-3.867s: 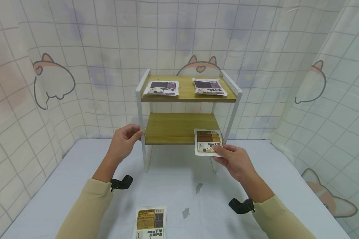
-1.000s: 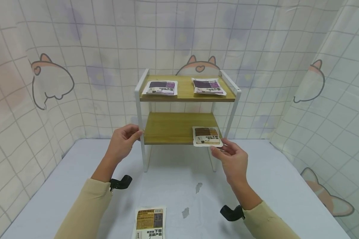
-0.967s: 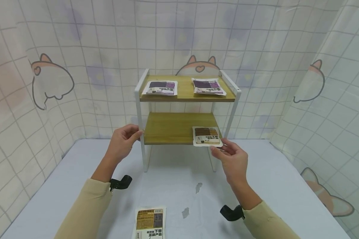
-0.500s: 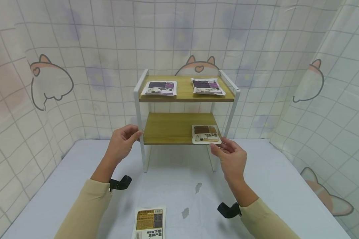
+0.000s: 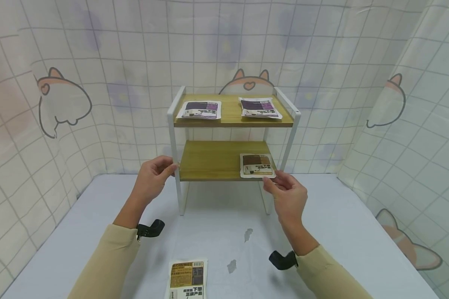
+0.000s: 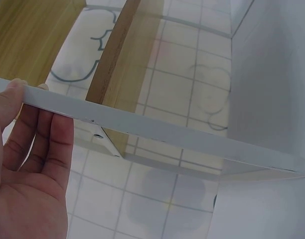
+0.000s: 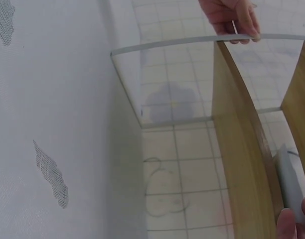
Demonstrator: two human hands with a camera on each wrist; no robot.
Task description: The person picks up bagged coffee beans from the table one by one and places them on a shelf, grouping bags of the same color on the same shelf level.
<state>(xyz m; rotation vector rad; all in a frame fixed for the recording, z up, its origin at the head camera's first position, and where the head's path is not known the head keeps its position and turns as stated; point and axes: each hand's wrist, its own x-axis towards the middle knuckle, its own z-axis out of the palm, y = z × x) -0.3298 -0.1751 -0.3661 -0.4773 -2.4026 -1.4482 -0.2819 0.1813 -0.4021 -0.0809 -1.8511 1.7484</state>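
Head view: brown packet (image 5: 257, 165) flat, print toward right hand (image 5: 286, 196).

The shelf rack (image 5: 176, 137) has a white frame and yellow-brown wood-grain boards. The packet (image 5: 257, 165) just beyond the right grip (image 5: 287, 195) is white-edged with a dark brown and tan panel and black lettering. On the board above it lie two packets (image 5: 201, 110) in white with dark purple and black blocks. Nearer than both grips, on the pale grey-blue bench (image 5: 351, 232), a white packet (image 5: 187, 277) shows a mustard-brown panel, black characters and a barcode. The backdrop (image 5: 97, 50) is a cream grid with faint lilac smudges and cat outlines with orange ears. The sleeves (image 5: 108, 265) are beige, the wrist straps (image 5: 151, 228) black.
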